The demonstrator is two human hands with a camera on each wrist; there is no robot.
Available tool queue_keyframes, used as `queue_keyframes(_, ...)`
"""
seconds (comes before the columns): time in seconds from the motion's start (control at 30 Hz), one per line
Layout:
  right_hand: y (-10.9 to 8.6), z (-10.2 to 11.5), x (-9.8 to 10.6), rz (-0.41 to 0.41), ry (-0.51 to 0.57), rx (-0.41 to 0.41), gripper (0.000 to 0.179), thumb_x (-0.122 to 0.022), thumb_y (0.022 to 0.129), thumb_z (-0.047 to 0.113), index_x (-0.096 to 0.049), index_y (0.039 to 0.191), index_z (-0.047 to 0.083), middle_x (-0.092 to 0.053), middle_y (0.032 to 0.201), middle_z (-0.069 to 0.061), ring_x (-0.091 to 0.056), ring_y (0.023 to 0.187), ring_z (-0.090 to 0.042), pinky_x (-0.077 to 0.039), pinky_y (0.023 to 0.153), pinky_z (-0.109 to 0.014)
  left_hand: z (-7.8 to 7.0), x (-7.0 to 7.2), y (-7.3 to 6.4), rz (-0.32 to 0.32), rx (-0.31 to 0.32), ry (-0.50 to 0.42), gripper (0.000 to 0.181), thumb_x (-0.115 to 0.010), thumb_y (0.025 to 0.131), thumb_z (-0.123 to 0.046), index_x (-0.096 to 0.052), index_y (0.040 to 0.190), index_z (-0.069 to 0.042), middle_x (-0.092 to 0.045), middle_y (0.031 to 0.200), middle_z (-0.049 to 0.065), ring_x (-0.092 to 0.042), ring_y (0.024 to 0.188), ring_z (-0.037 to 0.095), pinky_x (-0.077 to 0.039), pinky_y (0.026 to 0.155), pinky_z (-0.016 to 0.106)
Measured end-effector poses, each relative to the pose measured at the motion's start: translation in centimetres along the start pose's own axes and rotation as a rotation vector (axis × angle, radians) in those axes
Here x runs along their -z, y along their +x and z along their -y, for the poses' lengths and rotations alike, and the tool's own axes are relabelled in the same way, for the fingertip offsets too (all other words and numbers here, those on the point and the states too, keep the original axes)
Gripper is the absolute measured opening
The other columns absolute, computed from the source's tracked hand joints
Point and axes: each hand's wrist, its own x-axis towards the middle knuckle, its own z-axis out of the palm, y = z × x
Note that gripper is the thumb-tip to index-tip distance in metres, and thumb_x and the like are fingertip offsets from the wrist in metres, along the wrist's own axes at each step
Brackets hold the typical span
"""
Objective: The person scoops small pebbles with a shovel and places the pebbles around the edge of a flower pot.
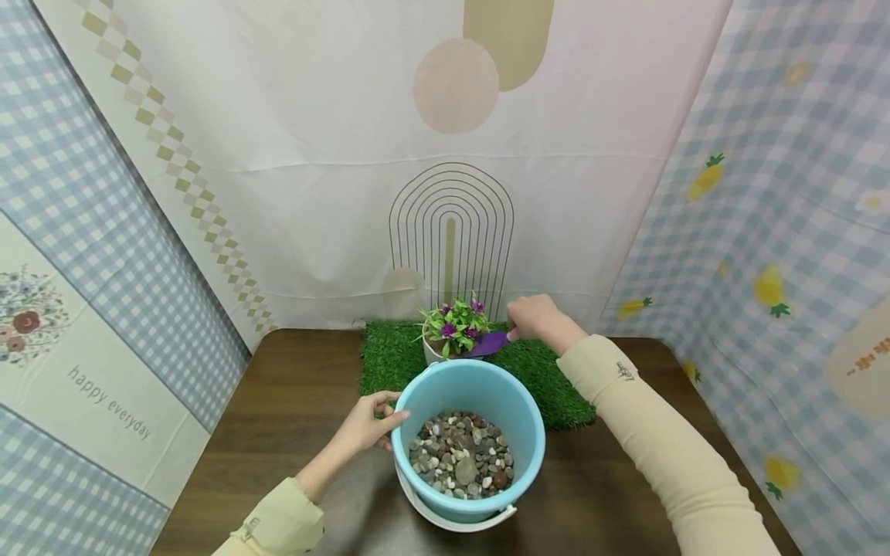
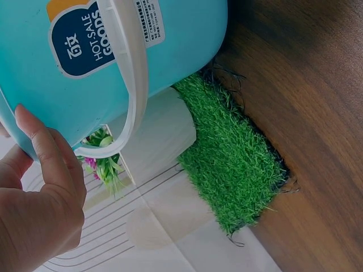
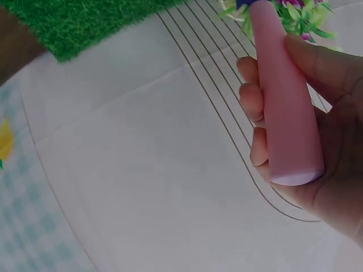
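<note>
A light blue bucket (image 1: 518,401) stands on the wooden table, with pebbles (image 1: 462,455) covering its bottom. My left hand (image 1: 368,421) grips the bucket's left rim, the thumb over the edge and the fingers outside. Beyond the bucket, my right hand (image 1: 538,318) holds a small trowel by its pink handle (image 3: 286,107). The trowel's purple blade (image 1: 489,344) reaches to the white flowerpot (image 1: 429,354), at the foot of a leafy plant with purple flowers (image 1: 455,324). Leaves and the bucket hide part of the pot; whether the blade carries anything I cannot tell.
Under the pot lies a mat of artificial grass (image 1: 389,363). The bucket's white handle (image 1: 466,527) hangs down at its near side. A patterned cloth (image 1: 313,232) hangs behind the table, and checked cloths (image 1: 758,232) hang at the sides.
</note>
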Motion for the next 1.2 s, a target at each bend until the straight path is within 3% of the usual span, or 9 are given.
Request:
queue_keyframes(0.33, -2.5, -1.3, 1.3, -0.049, 0.027, 0.026, 0.030, -0.066, 0.087, 0.034, -0.066, 0.063, 0.015, -0.058, 0.061, 0.004, -0.044, 0.056, -0.011, -0.042, 0.053, -0.025, -0.1, -0.1, -0.1, -0.010, 0.010, 0.004, 0.045, -0.062, 0.091, -0.010, -0.049, 0.130, 0.009, -0.057, 0.082, 0.011, -0.065, 0.056, 0.015, -0.061, 0.050, 0.032)
queue_keyframes(0.47, -3.5, -1.8, 1.7, -0.079, 0.046, 0.056, 0.024, -0.064, 0.088, 0.033, -0.075, 0.080, 0.013, -0.071, 0.078, 0.000, -0.063, 0.069, -0.017, -0.055, 0.061, -0.033, -0.1, 0.0, 0.0, -0.006, 0.004, 0.004, 0.045, -0.062, 0.091, -0.010, -0.048, 0.130, 0.010, -0.057, 0.081, 0.012, -0.064, 0.054, 0.014, -0.061, 0.050, 0.033)
queue_keyframes(0.57, -4.3, -2.1, 1.9, -0.112, 0.062, 0.088, 0.025, -0.062, 0.089, 0.031, -0.076, 0.096, 0.011, -0.073, 0.095, -0.006, -0.068, 0.086, -0.025, -0.060, 0.071, -0.040, -0.2, 0.0, 0.1, -0.003, 0.004, 0.007, 0.046, -0.062, 0.091, -0.009, -0.048, 0.130, 0.010, -0.058, 0.081, 0.012, -0.064, 0.054, 0.014, -0.061, 0.052, 0.038)
queue_keyframes(0.7, -5.6, -2.2, 2.0, -0.212, 0.093, 0.167, 0.023, -0.063, 0.089, 0.028, -0.076, 0.096, 0.009, -0.073, 0.094, -0.007, -0.069, 0.083, -0.025, -0.059, 0.066, -0.038, -0.3, 0.0, 0.1, -0.004, 0.006, 0.008, 0.046, -0.062, 0.091, -0.009, -0.048, 0.130, 0.009, -0.058, 0.081, 0.012, -0.064, 0.054, 0.014, -0.061, 0.055, 0.043)
queue_keyframes(0.9, -7.5, -0.9, 1.7, -0.369, 0.052, 0.258, 0.013, -0.068, 0.086, 0.022, -0.077, 0.092, 0.015, -0.071, 0.081, -0.002, -0.066, 0.074, -0.020, -0.051, 0.065, -0.038, -0.2, -0.1, 0.0, -0.016, 0.001, 0.012, 0.046, -0.062, 0.091, -0.010, -0.049, 0.130, 0.009, -0.060, 0.081, 0.013, -0.062, 0.051, 0.012, -0.061, 0.051, 0.038)
queue_keyframes(1.07, -8.2, 0.5, 1.2, -0.394, 0.041, 0.295, 0.015, -0.067, 0.085, 0.028, -0.077, 0.090, 0.018, -0.069, 0.078, 0.002, -0.063, 0.070, -0.015, -0.043, 0.059, -0.029, -0.1, -0.1, -0.2, -0.020, -0.007, 0.015, 0.045, -0.062, 0.091, -0.009, -0.049, 0.130, 0.009, -0.059, 0.080, 0.012, -0.060, 0.049, 0.010, -0.061, 0.051, 0.038)
queue_keyframes(1.2, -8.2, 1.3, 0.2, -0.408, 0.020, 0.328, 0.017, -0.064, 0.085, 0.032, -0.077, 0.085, 0.021, -0.065, 0.072, 0.005, -0.054, 0.061, -0.010, -0.026, 0.055, -0.020, -0.1, -0.1, -0.1, -0.018, -0.007, 0.008, 0.045, -0.062, 0.091, -0.009, -0.049, 0.130, 0.009, -0.059, 0.080, 0.012, -0.060, 0.050, 0.011, -0.061, 0.052, 0.041)
